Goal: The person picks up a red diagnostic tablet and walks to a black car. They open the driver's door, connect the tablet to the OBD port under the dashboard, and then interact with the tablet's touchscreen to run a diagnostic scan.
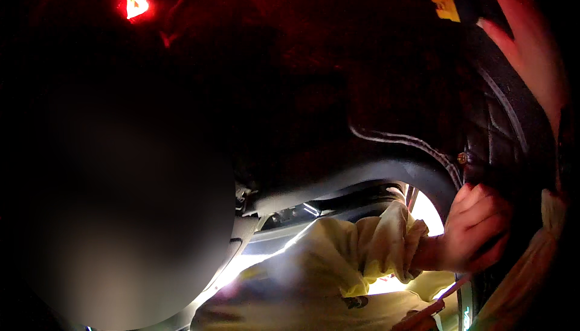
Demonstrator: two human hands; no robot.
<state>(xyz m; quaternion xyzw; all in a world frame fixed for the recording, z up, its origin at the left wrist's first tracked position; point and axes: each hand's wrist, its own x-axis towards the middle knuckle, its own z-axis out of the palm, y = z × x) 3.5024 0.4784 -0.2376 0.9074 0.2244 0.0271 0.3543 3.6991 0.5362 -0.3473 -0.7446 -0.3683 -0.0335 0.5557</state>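
Note:
A dark quilted cover (492, 119) with pale seams rises at the right, with a small brass-coloured stud (462, 158) near its lower edge. Just below the stud, my left hand (477, 228) is closed at the cover's edge, fingers curled; its arm reaches across in a loose pale sleeve. My right hand (528, 47) is at the upper right, lit red. Its finger and thumb stretch apart around something dark, beside a red and yellow tag (444, 0). In the dark, I cannot make out whether that hand touches anything.
A glowing red triangular light (136, 4) shines at the upper left. A pale cord-like edge (402, 136) curves above a smooth dark panel (350, 177). Bright light comes through a gap under my left arm. A large grey blur (139, 222) hides the left side.

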